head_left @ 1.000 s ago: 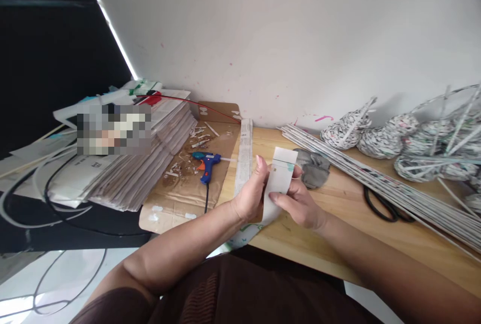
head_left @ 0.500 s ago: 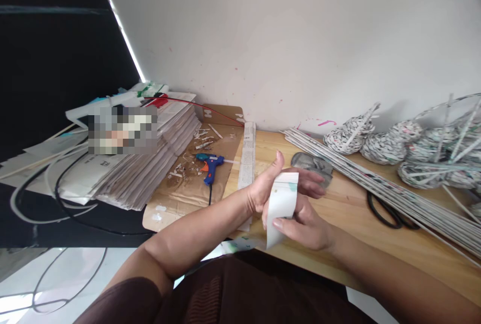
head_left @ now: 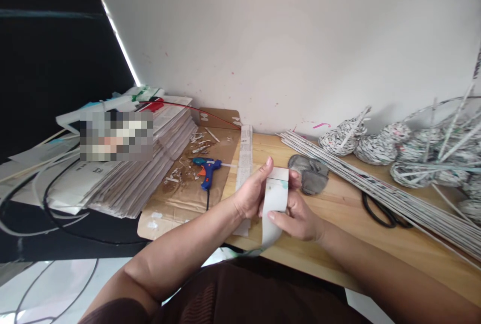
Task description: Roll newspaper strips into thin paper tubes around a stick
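Note:
A long strip of white paper (head_left: 275, 199) with green marks hangs between my hands. A fold line crosses it near its upper end, and its lower end curves down toward my lap. My left hand (head_left: 252, 193) is curled around the back of the strip, thumb raised along the left edge and fingertips showing past the right edge. With the thumb pressed on its front, my right hand (head_left: 303, 218) pinches the strip lower down; its other fingers are partly hidden behind the paper.
Left, a blue glue gun (head_left: 206, 170) lies on cardboard (head_left: 176, 205) among paper scraps, beside a tall paper stack (head_left: 150, 176). A newspaper strip (head_left: 245, 156), grey mesh piece (head_left: 310, 174), rolled-paper sticks (head_left: 356, 181), black-handled scissors (head_left: 378, 214) and woven paper pieces (head_left: 379, 148) occupy the wooden table.
My left hand has gone from spread fingers to curling around the strip's upper part. Both hands and the strip have shifted slightly left in view, and the strip's top has tipped back.

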`<action>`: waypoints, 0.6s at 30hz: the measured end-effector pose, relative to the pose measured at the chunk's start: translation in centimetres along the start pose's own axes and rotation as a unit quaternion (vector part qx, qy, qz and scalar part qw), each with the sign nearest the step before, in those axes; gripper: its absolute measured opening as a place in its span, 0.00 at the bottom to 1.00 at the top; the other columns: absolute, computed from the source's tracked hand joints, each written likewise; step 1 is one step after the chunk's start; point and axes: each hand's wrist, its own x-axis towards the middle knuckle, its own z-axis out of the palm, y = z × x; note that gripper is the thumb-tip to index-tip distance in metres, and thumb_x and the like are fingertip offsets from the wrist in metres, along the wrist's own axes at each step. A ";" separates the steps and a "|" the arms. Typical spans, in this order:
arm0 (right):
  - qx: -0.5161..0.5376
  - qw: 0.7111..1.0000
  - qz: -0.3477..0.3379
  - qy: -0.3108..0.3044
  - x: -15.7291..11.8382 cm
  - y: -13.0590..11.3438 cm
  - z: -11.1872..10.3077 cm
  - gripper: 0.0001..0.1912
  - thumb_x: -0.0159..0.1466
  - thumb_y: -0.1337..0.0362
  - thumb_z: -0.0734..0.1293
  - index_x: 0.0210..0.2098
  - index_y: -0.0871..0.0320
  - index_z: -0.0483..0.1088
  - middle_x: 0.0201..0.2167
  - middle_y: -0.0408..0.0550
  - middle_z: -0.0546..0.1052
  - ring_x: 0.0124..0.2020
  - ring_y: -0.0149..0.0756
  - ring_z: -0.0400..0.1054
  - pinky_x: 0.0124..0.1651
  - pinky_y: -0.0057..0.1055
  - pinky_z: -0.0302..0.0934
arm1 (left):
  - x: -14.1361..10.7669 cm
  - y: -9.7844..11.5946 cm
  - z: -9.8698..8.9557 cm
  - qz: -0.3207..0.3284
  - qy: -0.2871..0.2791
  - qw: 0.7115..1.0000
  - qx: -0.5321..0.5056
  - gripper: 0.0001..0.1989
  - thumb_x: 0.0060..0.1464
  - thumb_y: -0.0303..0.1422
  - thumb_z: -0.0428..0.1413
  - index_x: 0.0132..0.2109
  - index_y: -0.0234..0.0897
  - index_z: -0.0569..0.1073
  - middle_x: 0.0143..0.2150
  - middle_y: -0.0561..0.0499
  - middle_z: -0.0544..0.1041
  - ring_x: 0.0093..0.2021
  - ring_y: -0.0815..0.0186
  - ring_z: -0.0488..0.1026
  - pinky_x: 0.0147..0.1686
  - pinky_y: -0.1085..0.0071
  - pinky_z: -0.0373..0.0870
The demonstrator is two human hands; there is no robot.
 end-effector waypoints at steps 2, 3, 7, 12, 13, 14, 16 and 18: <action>-0.006 1.000 -0.009 -0.007 0.0 -0.3 0.2 0.08 0.61 0.63 0.63 0.32 0.60 0.73 0.26 0.48 0.74 0.28 0.34 0.67 0.32 0.31 0.65 | 0.3 0.1 -0.1 0.006 0.021 1.000 -0.016 0.33 0.52 0.58 0.49 0.40 0.29 0.77 0.35 0.39 0.78 0.33 0.60 0.76 0.34 0.67 0.70; -0.006 1.000 -0.011 -0.012 0.0 -0.4 0.3 0.08 0.61 0.64 0.63 0.32 0.60 0.73 0.25 0.47 0.73 0.27 0.34 0.67 0.32 0.31 0.65 | 0.6 0.1 -0.1 0.011 0.028 0.999 -0.026 0.32 0.52 0.58 0.50 0.39 0.29 0.77 0.34 0.40 0.78 0.32 0.61 0.76 0.35 0.67 0.70; -0.005 0.999 -0.013 -0.040 -0.2 -0.5 0.7 0.08 0.61 0.65 0.63 0.35 0.60 0.73 0.28 0.48 0.75 0.30 0.36 0.69 0.36 0.32 0.66 | 1.6 0.4 0.4 0.040 0.021 0.996 -0.075 0.29 0.54 0.55 0.51 0.35 0.30 0.77 0.32 0.44 0.76 0.34 0.63 0.75 0.44 0.65 0.69; -0.027 0.999 -0.035 -0.005 -0.3 -0.2 0.5 0.05 0.59 0.66 0.64 0.32 0.59 0.72 0.27 0.47 0.74 0.29 0.35 0.68 0.36 0.33 0.65 | 2.1 0.2 0.2 0.035 0.002 0.997 -0.075 0.29 0.55 0.55 0.50 0.34 0.30 0.77 0.31 0.44 0.75 0.35 0.64 0.74 0.44 0.67 0.68; -0.033 0.999 -0.035 0.018 -0.3 0.0 0.3 0.05 0.59 0.66 0.64 0.31 0.58 0.72 0.26 0.46 0.73 0.27 0.35 0.67 0.35 0.32 0.65 | 2.0 0.0 0.0 0.030 0.004 0.998 -0.063 0.30 0.54 0.56 0.49 0.35 0.30 0.77 0.31 0.44 0.75 0.34 0.64 0.74 0.41 0.67 0.69; -0.039 0.998 -0.030 0.038 -0.3 0.3 0.0 0.05 0.60 0.65 0.64 0.31 0.58 0.72 0.25 0.46 0.73 0.27 0.34 0.66 0.34 0.32 0.64 | 1.8 0.0 -0.3 0.024 0.005 0.998 -0.050 0.31 0.54 0.57 0.49 0.36 0.30 0.77 0.32 0.44 0.76 0.33 0.64 0.73 0.39 0.68 0.69; -0.043 0.997 -0.008 0.066 -0.4 0.9 -0.5 0.06 0.61 0.64 0.64 0.30 0.58 0.71 0.25 0.46 0.72 0.26 0.35 0.66 0.33 0.32 0.64 | 1.2 -0.2 -0.8 0.012 0.010 1.000 -0.015 0.34 0.51 0.61 0.48 0.38 0.30 0.77 0.32 0.43 0.76 0.32 0.63 0.73 0.36 0.69 0.68; -0.046 0.996 0.028 0.075 -0.5 1.6 -0.7 0.08 0.62 0.62 0.64 0.30 0.58 0.71 0.25 0.46 0.72 0.26 0.35 0.66 0.31 0.32 0.63 | 0.6 -0.4 -1.2 0.030 0.017 0.999 0.035 0.32 0.48 0.59 0.54 0.39 0.31 0.77 0.32 0.45 0.76 0.32 0.64 0.72 0.34 0.71 0.66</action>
